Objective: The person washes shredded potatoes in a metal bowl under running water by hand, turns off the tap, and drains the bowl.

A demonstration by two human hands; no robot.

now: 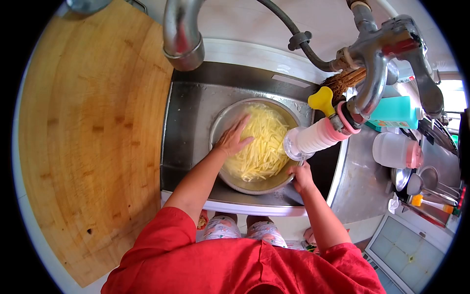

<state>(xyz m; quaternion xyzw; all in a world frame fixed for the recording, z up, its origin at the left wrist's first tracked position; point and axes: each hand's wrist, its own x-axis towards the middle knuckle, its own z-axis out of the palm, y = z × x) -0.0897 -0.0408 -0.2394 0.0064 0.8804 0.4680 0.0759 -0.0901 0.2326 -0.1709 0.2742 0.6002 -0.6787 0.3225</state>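
**Left hand open on the strips, right hand holding the bowl's rim**

Nearest is the person's red shirt (235,267), with both forearms reaching forward over the front edge of the sink (188,90). The right hand (302,179) is at the near right side of the bowl (235,185), its fingers curled and grasping the rim. The left hand (234,137) is inside the left part of the bowl, its fingers released and spread, laid flat against the pale yellow strips (267,147). The strips lie heaped in cloudy water inside the bowl, which sits in the sink.

The step in hand looks to be working the strips through the water by hand while the bowl is steadied. Another sweep would call for loose left fingers, a shallow path that pushes no strips over the rim, and a firm right hold against sliding. Tilting or lifting the bowl would call for a second hold on its left side, since the water could slop.

The pink and white nozzle (313,139) slants over the bowl's right side, just above the right hand; it hides what is beneath, so I cannot tell whether water is running. Raising the bowl there could knock it.

To the left of the sink lies a wooden board (98,161); to the right, a jar (391,148) and a green bottle (391,112) stand by the metal bench (360,186). The spout (183,54) hangs beyond the bowl.
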